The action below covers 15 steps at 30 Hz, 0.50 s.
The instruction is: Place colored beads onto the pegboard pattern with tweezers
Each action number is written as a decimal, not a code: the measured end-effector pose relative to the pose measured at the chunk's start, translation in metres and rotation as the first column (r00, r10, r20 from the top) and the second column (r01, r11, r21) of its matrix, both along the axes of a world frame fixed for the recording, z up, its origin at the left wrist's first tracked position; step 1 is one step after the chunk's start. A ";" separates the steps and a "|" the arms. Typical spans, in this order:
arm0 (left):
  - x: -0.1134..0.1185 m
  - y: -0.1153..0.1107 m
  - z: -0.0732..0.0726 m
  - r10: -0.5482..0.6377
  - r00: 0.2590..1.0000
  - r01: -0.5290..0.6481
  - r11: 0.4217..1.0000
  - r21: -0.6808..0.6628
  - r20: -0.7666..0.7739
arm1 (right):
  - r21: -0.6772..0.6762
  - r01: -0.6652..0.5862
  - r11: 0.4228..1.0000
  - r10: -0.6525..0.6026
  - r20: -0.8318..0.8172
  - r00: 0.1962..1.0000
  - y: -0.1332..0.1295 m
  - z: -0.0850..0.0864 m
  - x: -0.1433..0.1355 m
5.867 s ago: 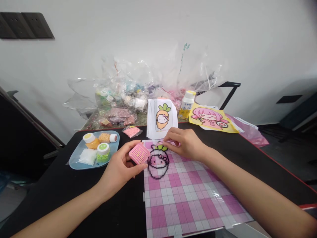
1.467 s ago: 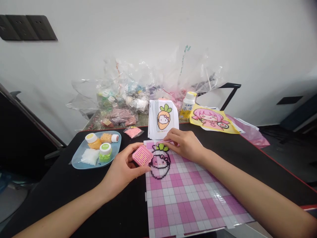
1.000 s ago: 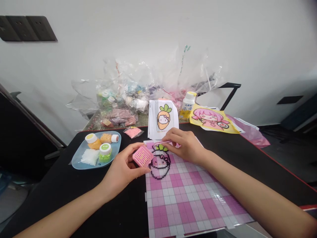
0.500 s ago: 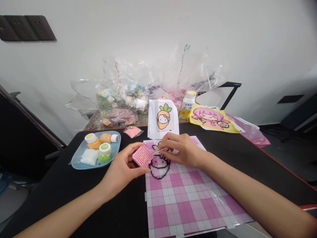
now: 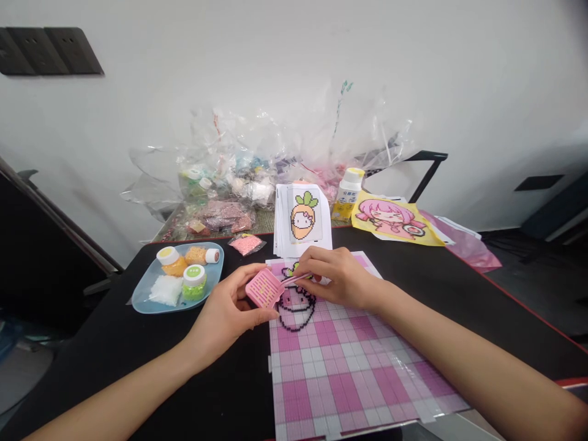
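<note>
My left hand (image 5: 225, 315) holds a small pink square bead tray (image 5: 263, 288) tilted above the left edge of a pink plaid pegboard (image 5: 349, 367). My right hand (image 5: 337, 278) pinches pink tweezers (image 5: 294, 280), whose tips reach the tray's right edge. Below the two hands, on the pegboard's far end, lies a partly filled bead figure with a black outline (image 5: 296, 309) and green leaves. A printed pattern card (image 5: 302, 219) showing an orange carrot character stands just behind the board.
A light blue plate (image 5: 142, 294) at the left carries small bead jars and loose white beads. Clear plastic bags (image 5: 257, 165) of beads pile against the wall. A white bottle (image 5: 351, 187) and a yellow picture (image 5: 392, 220) lie at the back right on the black table.
My right hand has drawn the tweezers from the bead figure's top leftward to the tray. The tray has tilted slightly in my left hand.
</note>
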<state>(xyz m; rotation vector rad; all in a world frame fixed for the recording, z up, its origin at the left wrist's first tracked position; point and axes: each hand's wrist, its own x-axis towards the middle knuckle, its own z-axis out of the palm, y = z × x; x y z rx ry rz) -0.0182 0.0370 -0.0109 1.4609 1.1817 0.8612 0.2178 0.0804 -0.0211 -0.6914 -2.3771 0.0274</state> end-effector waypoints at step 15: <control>0.000 -0.002 0.000 0.026 0.999 -0.026 1.000 -0.009 -0.020 | 0.088 0.169 0.982 -0.158 -0.118 0.980 0.008 -0.004 0.005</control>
